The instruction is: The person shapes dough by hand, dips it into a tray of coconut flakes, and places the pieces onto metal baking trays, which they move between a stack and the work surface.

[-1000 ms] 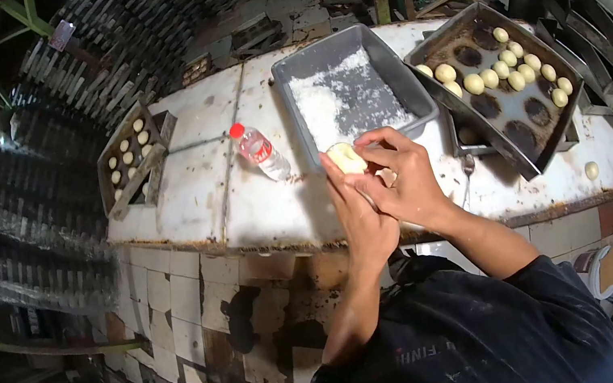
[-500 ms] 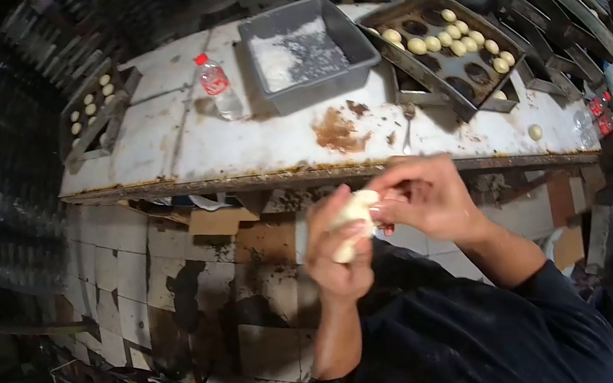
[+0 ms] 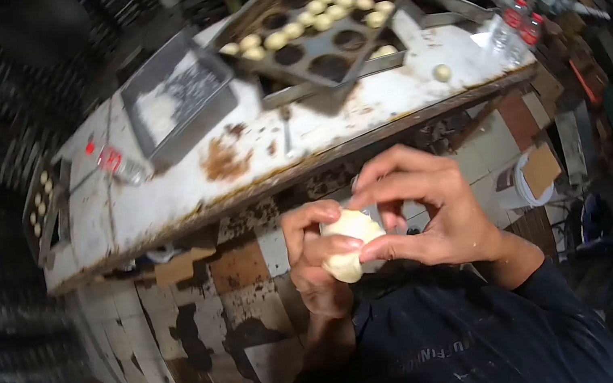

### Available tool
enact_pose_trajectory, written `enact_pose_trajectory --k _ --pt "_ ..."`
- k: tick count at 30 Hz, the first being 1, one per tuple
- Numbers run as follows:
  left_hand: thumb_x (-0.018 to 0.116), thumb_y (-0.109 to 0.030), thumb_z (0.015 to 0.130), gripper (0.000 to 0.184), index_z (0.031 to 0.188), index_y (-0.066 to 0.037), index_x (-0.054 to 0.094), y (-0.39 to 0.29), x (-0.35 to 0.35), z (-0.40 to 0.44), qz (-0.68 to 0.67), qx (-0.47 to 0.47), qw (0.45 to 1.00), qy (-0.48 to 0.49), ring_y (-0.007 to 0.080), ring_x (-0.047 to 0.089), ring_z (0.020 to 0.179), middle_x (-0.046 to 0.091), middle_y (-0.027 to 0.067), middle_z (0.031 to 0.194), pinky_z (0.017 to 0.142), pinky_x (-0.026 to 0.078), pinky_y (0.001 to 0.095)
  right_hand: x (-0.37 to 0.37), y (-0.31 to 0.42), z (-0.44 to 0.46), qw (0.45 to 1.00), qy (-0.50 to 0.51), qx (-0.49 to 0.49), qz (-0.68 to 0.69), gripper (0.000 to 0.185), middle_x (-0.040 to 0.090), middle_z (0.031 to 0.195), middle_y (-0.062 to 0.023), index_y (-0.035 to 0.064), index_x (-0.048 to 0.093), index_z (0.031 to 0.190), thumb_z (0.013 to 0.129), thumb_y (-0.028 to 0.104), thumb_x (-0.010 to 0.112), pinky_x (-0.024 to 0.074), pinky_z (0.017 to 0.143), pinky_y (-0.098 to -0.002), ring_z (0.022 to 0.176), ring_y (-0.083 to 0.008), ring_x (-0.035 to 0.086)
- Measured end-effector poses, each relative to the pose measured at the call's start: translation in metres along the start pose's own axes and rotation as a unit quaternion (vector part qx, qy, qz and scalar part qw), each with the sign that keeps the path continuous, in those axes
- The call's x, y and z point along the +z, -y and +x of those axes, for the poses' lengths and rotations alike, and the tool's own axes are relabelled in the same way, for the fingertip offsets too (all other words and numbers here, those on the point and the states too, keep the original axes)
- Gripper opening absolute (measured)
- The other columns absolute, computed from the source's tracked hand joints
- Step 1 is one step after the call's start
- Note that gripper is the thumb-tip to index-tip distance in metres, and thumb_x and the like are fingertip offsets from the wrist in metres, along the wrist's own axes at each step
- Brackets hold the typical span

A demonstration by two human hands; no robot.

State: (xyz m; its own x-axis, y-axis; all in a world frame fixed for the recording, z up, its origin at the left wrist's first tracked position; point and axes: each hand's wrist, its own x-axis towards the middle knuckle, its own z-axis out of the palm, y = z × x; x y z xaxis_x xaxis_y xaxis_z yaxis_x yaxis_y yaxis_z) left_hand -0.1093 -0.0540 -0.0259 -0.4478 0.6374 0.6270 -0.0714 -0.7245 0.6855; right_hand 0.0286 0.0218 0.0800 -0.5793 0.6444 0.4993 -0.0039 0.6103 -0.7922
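A lump of pale yellow dough (image 3: 351,233) is gripped in my left hand (image 3: 314,260), its fingers wrapped round the left side and front. My right hand (image 3: 440,205) has its thumb pressed to the lump's right edge, with the index finger bent over the top. Both hands are in the air in front of my body, short of the table edge. Beyond them, a dark metal tray (image 3: 317,43) carries several round dough balls between dark round patches. A single dough ball (image 3: 441,73) lies on the white table (image 3: 182,185).
A grey plastic bin (image 3: 190,134) with white powder stands on the table beside a red-capped bottle (image 3: 123,165). Another tray (image 3: 282,97) lies under the first. A small tool (image 3: 287,133) rests near the front edge. More bottles (image 3: 513,36) stand at the right; a white bucket (image 3: 515,187) is below.
The view has swung to the right, so the table sits tilted and further left. My right thumb and index finger have spread wider around the dough, which shows more of its surface.
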Motion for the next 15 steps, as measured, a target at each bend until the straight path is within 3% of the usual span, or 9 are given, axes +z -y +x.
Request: enact_pose_trajectory --k 2,4,5,6,10,11,12,14,15 --pt "0.043 -0.056 0.099 0.056 0.101 -0.004 0.065 0.016 0.036 0.012 0.063 0.057 0.991 0.099 0.0283 0.054 0.100 0.047 0.0174 0.113 0.084 0.048 0.0430 -0.044 -0.017 -0.020 0.993 0.047 0.075 0.083 0.024 0.069 0.091 -0.0122 0.0018 0.074 0.093 0.072 0.008 0.084 0.0513 0.062 -0.0274 0.073 -0.0175 0.066" --pt "0.050 -0.054 0.097 0.055 0.104 -0.001 0.065 0.024 0.098 0.020 0.124 0.000 0.990 0.068 0.0297 0.057 0.097 0.047 0.0183 0.115 0.081 0.050 0.0425 -0.091 -0.027 -0.040 0.997 0.026 0.061 0.042 0.033 0.069 0.099 -0.0140 0.0000 0.072 0.101 0.071 0.006 0.083 0.0532 0.066 -0.0292 0.076 -0.0202 0.067" --pt "0.057 -0.053 0.094 0.058 0.107 0.003 0.063 0.029 0.124 0.030 0.159 -0.021 0.984 0.082 0.0294 0.060 0.095 0.051 0.0193 0.112 0.078 0.051 0.0391 -0.112 -0.030 -0.047 1.000 -0.016 0.004 0.007 0.037 0.069 0.100 -0.0147 -0.0013 0.070 0.105 0.071 0.004 0.081 0.0543 0.069 -0.0298 0.079 -0.0221 0.068" --pt "0.061 -0.050 0.092 0.057 0.108 0.005 0.062 0.037 0.137 0.036 0.253 -0.016 0.954 0.157 0.0280 0.060 0.096 0.056 0.0192 0.108 0.078 0.050 0.0369 -0.133 -0.033 -0.054 0.997 -0.058 -0.050 -0.029 0.041 0.068 0.101 -0.0153 -0.0027 0.068 0.109 0.071 0.002 0.080 0.0554 0.071 -0.0303 0.081 -0.0240 0.069" --pt "0.054 -0.044 0.094 0.052 0.110 0.005 0.060 0.081 0.231 0.019 0.159 -0.078 0.974 0.139 0.0267 0.057 0.096 0.058 0.0180 0.104 0.082 0.047 0.0357 -0.206 -0.063 -0.089 0.966 -0.108 -0.105 -0.211 0.038 0.067 0.104 -0.0192 -0.0027 0.067 0.106 0.071 0.006 0.080 0.0577 0.075 -0.0331 0.091 -0.0304 0.070" --pt "0.043 -0.057 0.097 0.060 0.111 0.000 0.057 0.086 0.247 0.020 0.131 -0.093 0.968 0.191 0.0213 0.054 0.097 0.052 0.0147 0.108 0.086 0.044 0.0323 -0.224 -0.067 -0.095 0.957 -0.128 -0.109 -0.235 0.035 0.067 0.101 -0.0170 -0.0010 0.069 0.101 0.071 0.012 0.084 0.0564 0.070 -0.0304 0.085 -0.0260 0.070" --pt "0.043 -0.057 0.097 0.060 0.111 0.000 0.057 0.093 0.262 0.018 0.126 -0.092 0.968 0.199 0.0213 0.054 0.097 0.052 0.0147 0.108 0.086 0.044 0.0323 -0.241 -0.068 -0.099 0.955 -0.135 -0.106 -0.241 0.035 0.067 0.101 -0.0170 -0.0010 0.069 0.101 0.071 0.012 0.084 0.0564 0.070 -0.0304 0.085 -0.0260 0.070" --pt "0.047 -0.045 0.098 0.045 0.111 -0.004 0.062 0.109 0.285 0.011 -0.088 -0.088 0.974 0.190 0.0255 0.054 0.094 0.050 0.0197 0.111 0.082 0.045 0.0353 -0.270 -0.061 -0.106 0.957 -0.223 -0.062 -0.174 0.032 0.067 0.094 -0.0127 0.0001 0.070 0.097 0.074 0.016 0.084 0.0528 0.063 -0.0257 0.075 -0.0197 0.067" --pt "0.043 -0.048 0.100 0.044 0.108 -0.010 0.064 0.109 0.294 0.009 -0.128 -0.127 0.963 0.200 0.0257 0.053 0.096 0.047 0.0198 0.113 0.081 0.046 0.0353 -0.283 -0.051 -0.106 0.963 -0.232 0.025 -0.137 0.032 0.066 0.090 -0.0103 0.0014 0.071 0.095 0.074 0.021 0.086 0.0502 0.060 -0.0249 0.069 -0.0162 0.064"
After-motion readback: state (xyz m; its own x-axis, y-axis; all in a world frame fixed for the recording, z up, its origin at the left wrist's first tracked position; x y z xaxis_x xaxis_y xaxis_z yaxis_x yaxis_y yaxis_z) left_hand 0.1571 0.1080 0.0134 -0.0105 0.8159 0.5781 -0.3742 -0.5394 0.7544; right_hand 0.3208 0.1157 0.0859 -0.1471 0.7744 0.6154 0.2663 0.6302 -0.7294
